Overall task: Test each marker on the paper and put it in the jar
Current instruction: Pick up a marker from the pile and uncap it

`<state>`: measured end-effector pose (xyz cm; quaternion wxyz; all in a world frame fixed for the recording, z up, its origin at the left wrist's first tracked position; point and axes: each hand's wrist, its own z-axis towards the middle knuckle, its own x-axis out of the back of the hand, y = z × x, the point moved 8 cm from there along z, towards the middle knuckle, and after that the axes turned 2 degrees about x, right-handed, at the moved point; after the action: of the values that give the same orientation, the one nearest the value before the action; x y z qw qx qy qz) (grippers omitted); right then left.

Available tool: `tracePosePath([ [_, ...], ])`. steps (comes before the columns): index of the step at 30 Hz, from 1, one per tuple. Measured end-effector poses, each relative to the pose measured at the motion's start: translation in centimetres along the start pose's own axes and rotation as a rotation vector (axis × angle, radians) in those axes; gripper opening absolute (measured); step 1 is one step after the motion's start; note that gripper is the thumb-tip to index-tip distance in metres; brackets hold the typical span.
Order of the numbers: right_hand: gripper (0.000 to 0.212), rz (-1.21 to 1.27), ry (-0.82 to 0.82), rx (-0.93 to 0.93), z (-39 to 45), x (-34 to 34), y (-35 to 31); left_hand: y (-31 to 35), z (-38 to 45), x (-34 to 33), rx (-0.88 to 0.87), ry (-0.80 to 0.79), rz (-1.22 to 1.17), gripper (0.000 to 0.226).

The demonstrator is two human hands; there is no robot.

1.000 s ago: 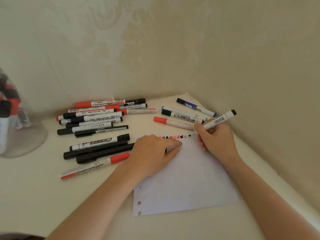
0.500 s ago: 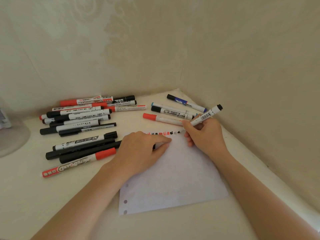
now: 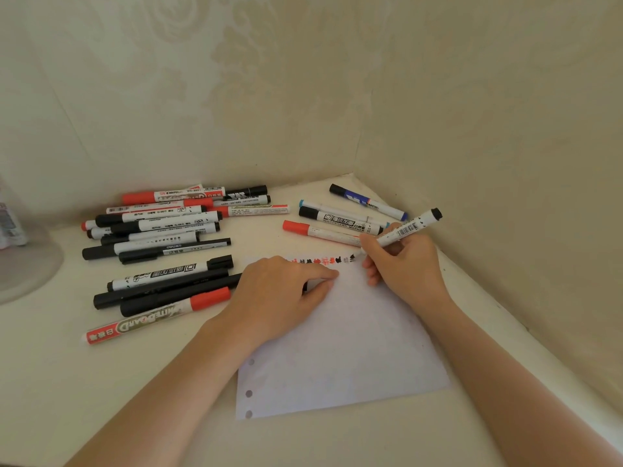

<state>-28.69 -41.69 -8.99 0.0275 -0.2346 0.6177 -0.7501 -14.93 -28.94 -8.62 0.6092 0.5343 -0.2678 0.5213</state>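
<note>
My right hand (image 3: 408, 264) grips a white marker with a black end (image 3: 409, 227), its tip down at the top edge of the white paper (image 3: 340, 352). A row of red and black test marks (image 3: 323, 260) runs along that edge. My left hand (image 3: 276, 294) rests on the paper's upper left part and pinches a small black thing (image 3: 308, 285), apparently the cap. At the far left edge stands the glass jar (image 3: 30, 264), with markers inside it (image 3: 10, 227) and most of it out of view.
Several black and red markers (image 3: 161, 227) lie in a pile at the back left, and several more (image 3: 161, 291) lie nearer, left of the paper. Others (image 3: 340, 220) lie behind the paper by the corner. Walls close off the back and right.
My view swung to the right, so the jar slid mostly out at the left. Both hands kept their places on the paper, the marker tip staying at the row of marks.
</note>
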Motion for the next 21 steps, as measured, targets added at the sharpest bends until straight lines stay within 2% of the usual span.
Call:
tracePosePath([
  [12, 0.022, -0.059, 0.027, 0.002, -0.1, 0.2, -0.1, 0.0, 0.0, 0.0, -0.010, 0.005, 0.033, 0.026],
  [16, 0.031, 0.082, 0.113, -0.034, 0.0, 1.2, 0.3, -0.1, 0.0, 0.0, 0.030, -0.071, 0.024, 0.026],
  [18, 0.031, 0.139, 0.120, -0.058, -0.1, 1.3, 0.3, 0.0, -0.2, 0.1, 0.059, -0.141, -0.103, 0.020],
  [21, 0.020, 0.238, 0.086, -0.063, -0.3, 1.0, -0.3, -0.3, -0.6, 0.8, 0.155, -0.214, -0.421, 0.021],
])
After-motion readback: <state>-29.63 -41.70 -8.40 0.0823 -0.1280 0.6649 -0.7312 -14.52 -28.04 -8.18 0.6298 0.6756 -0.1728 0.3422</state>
